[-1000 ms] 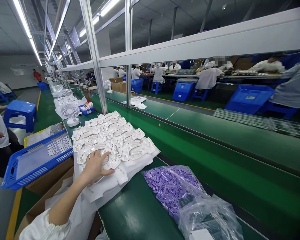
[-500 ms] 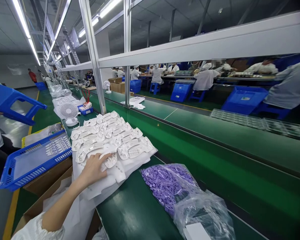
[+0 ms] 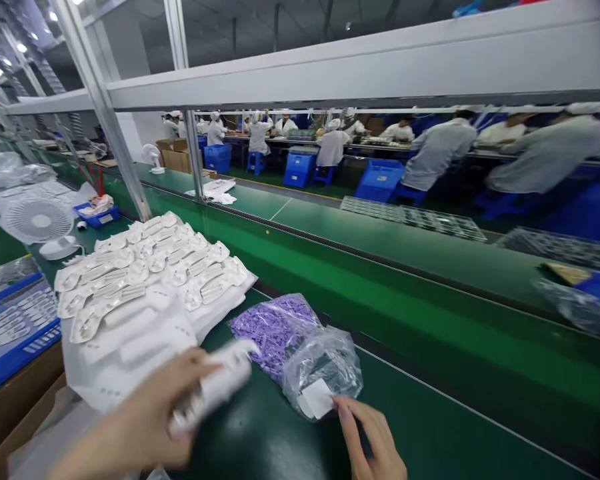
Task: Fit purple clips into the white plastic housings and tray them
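My left hand (image 3: 155,400) is closed around a white plastic housing (image 3: 215,387), long and curved, blurred by motion above the green bench. To the right, the thumb and forefinger of my right hand (image 3: 373,437) come together at the edge of a white card (image 3: 317,399). Whether they pinch the card or something small is unclear. That card lies at the mouth of a clear plastic bag (image 3: 337,357). Many small purple parts (image 3: 275,330) fill the bag's far end. Rows of similar white housings (image 3: 150,257) rest on white sheeting at the left.
Left of the bench stands a blue tray (image 3: 20,327) holding small white parts. A white fan (image 3: 43,223) and a small blue bin (image 3: 97,212) are farther back. A metal post (image 3: 100,107) and a white crossbeam (image 3: 330,63) frame the bench. People in white work beyond.
My left hand has lifted a housing off the sheeting and carried it right, toward me. My right hand has come into view beside the bag. The view has turned right.
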Action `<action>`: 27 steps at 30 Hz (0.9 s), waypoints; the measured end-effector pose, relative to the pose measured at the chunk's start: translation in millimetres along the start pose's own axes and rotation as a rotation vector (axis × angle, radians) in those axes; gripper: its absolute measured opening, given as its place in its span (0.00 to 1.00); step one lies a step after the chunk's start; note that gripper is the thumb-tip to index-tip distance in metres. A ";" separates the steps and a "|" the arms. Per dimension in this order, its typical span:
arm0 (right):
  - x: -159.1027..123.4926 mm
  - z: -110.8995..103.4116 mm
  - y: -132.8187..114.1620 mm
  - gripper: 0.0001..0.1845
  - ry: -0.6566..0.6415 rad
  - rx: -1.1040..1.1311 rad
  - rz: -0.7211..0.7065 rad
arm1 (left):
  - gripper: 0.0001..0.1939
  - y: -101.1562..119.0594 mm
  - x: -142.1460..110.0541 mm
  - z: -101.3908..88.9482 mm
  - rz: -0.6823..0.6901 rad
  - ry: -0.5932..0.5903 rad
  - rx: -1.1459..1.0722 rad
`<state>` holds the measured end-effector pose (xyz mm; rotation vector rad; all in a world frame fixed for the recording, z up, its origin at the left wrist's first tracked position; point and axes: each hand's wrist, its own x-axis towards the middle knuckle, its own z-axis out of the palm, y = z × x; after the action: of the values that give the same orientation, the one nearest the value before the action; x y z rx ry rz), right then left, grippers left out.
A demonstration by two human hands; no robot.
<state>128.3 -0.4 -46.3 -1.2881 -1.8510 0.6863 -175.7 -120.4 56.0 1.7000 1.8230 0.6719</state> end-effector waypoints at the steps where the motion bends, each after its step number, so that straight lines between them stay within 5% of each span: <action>1: 13.0 -4.3 1.8 0.16 -0.024 -0.025 0.005 | 0.31 10.9 4.5 25.2 0.152 -0.122 -0.016; 3: 40.7 -8.8 3.7 0.18 -0.158 -0.062 -0.040 | 0.20 29.3 17.1 76.8 0.399 -0.288 -0.041; 5: 64.7 -6.0 3.8 0.18 -0.347 -0.101 -0.102 | 0.16 42.1 31.2 119.3 0.453 -0.329 -0.026; 9: 88.1 17.7 4.9 0.10 -0.471 -0.212 -0.129 | 0.19 49.5 49.0 155.0 0.469 -0.323 0.112; 15: 88.4 36.6 12.6 0.05 -0.464 -0.302 -0.063 | 0.22 41.8 48.1 144.0 0.326 -0.291 -0.095; 18: 87.6 26.9 11.2 0.05 -0.492 -0.212 -0.041 | 0.19 46.7 45.6 136.6 0.211 -0.230 -0.449; 22: 87.1 6.4 4.6 0.04 -0.533 0.003 0.009 | 0.22 61.5 47.4 120.0 -0.197 -0.068 -0.943; 27: 89.0 -19.1 -3.0 0.10 -0.522 0.252 0.201 | 0.24 78.8 55.0 92.4 -0.398 0.107 -1.082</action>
<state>124.9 82.2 -8.1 -1.2114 -1.9609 1.4259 -57.5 -60.7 40.4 0.5825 1.3466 1.2604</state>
